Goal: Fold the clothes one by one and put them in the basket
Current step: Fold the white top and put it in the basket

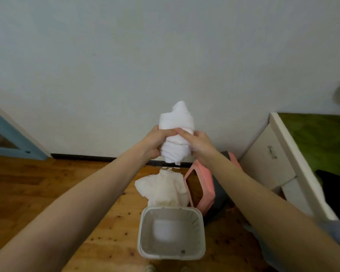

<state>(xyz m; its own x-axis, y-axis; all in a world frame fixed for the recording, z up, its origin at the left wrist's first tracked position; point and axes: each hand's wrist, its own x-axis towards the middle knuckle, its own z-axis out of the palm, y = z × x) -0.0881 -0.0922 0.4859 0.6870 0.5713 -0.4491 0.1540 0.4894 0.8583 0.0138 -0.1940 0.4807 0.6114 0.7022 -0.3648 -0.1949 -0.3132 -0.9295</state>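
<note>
Item: white garment (176, 130), folded into a tight bundle, held upright in front of the wall. Your left hand (155, 142) and right hand (197, 142) both grip its middle, fingers curled round it.
Below: white basket (140, 238) on the wooden floor (47, 193), something pale and blurred inside.
Just beyond the basket: loose cream garment (163, 189).
Beside that: pink frame (203, 185), tilted.
Right: cream cabinet (263, 163) under a green worktop (322, 138).
</note>
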